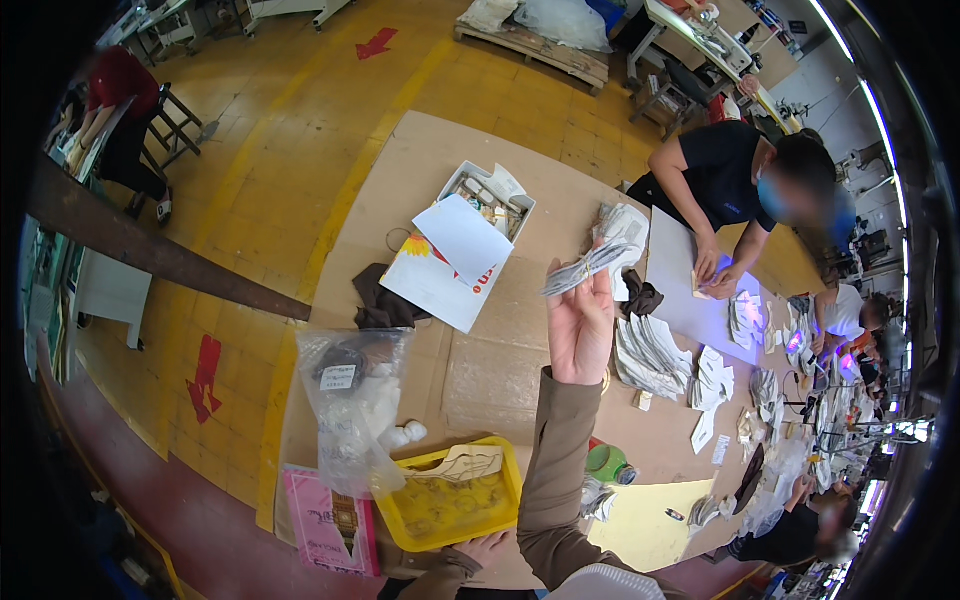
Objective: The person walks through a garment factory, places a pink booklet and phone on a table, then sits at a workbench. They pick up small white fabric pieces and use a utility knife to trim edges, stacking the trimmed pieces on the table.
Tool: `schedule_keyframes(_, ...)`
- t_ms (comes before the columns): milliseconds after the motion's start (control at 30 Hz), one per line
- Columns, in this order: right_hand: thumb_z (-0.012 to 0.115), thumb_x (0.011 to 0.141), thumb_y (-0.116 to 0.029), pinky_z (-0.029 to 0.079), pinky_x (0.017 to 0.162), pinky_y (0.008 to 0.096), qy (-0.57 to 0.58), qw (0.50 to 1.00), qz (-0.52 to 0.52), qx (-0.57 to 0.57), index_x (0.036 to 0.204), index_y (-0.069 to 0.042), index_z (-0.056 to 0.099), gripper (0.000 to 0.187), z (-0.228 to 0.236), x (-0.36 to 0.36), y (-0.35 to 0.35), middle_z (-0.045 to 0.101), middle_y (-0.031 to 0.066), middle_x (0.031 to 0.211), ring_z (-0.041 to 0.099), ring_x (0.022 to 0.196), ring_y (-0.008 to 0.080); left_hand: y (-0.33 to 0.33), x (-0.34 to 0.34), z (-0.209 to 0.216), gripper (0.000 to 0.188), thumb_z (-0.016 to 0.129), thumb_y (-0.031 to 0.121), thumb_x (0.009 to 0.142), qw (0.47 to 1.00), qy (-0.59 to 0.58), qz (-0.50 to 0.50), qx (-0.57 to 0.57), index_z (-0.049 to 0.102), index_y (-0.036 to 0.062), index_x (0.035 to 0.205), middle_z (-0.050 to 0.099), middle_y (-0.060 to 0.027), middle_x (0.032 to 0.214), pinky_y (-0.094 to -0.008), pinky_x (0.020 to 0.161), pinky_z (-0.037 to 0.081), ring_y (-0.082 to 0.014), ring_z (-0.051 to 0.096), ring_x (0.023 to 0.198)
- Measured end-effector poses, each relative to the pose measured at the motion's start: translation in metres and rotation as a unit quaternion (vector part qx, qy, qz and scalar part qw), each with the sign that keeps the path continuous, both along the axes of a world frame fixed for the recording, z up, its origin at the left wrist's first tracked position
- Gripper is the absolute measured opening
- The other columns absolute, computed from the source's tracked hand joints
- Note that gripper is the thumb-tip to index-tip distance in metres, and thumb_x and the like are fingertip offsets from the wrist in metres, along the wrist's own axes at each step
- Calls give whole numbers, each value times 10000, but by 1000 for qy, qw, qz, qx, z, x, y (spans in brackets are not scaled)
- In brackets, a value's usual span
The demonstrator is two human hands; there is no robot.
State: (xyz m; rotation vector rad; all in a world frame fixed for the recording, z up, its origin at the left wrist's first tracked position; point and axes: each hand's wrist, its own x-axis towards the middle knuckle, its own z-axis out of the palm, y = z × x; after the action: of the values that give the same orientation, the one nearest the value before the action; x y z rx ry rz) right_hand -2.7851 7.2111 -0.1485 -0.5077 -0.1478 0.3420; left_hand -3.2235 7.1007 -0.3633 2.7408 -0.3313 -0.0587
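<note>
Bundle (585, 266) of thin whitish layers in the grasp of the right hand (580, 332), grip of left hand (487, 549) unclear

SITE: factory workshop | BEFORE ME: shared worktable (400, 165), stacked pale pieces (652, 357), workers (730, 165) along it | FLOOR: yellow, marked with red arrows (377, 43) | PERIMETER: machine bench (690, 30), loaded wooden pallet (530, 57) | OVERHEAD: tube lights (879, 120)
</note>
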Motion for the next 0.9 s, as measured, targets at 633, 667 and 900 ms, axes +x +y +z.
schedule_keyframes(633, 474, 869, -326, 286, 608, 261, 37, 990, 116, -74, 1015, -74, 456, 291, 25, -120, -18, 443, 35, 710, 360, 618, 113, 6, 9, 6, 202, 562, 327, 790, 997, -78, 5, -26, 608, 171, 909, 563, -20, 1104, -380, 878, 403, -193, 502, 1080)
schedule_keyframes(667, 480, 863, -343, 284, 606, 258, 28, 988, 127, -86, 1001, -74, 453, 303, 27, -126, -23, 435, 34, 692, 358, 617, 111, 5, 7, 5, 244, 545, 312, 808, 997, -72, 7, -24, 604, 168, 997, 556, -13, 1149, -383, 896, 399, -180, 500, 1096)
schedule_keyframes(900, 451, 856, -376, 272, 556, 242, 29, 975, 161, -150, 936, -66, 456, 320, 36, -165, -57, 422, 33, 653, 364, 584, 108, 6, 3, 7, 403, 529, 318, 843, 1000, -12, -22, -7, 573, 153, 1208, 538, -5, 1238, -377, 912, 391, -155, 501, 1107)
